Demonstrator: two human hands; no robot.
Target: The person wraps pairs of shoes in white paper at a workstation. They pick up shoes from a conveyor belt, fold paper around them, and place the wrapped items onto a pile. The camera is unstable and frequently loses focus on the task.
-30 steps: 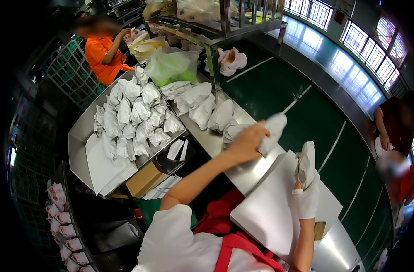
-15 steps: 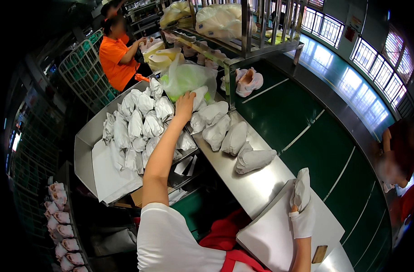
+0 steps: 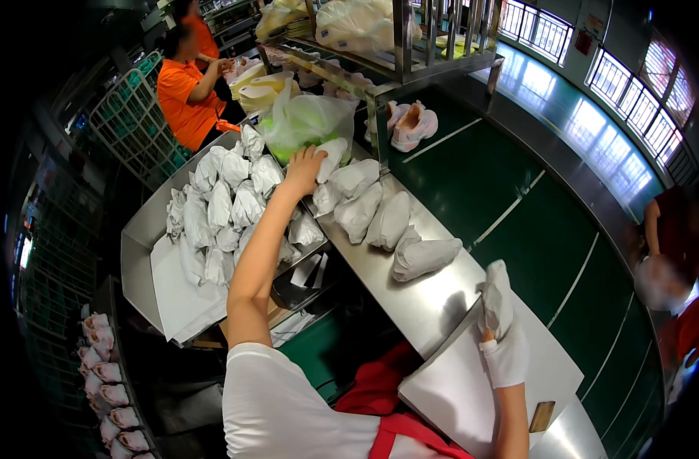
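From my remote post I note: a grey metal tray [image 3: 137, 264], left of the left hand [image 3: 300, 170], heaped with white paper-wrapped bundles [image 3: 219, 203]. Left fingers part-curled against a light-grey paper-wrapped oblong [image 3: 333, 157] immediately right, long axis pointing away; grip unconfirmed. Right hand [image 3: 508, 359], white-gloved, farther from the tray, grips a second wrapped oblong [image 3: 498, 298], pointing away.

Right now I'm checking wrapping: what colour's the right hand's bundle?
The bundle is greyish white, clearest in the head view.

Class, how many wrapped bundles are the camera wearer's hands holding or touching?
2. One bundle is against the left hand, beside the green-filled bag; the other bundle is in the right hand, over the white sheets. The left hand might hide more.
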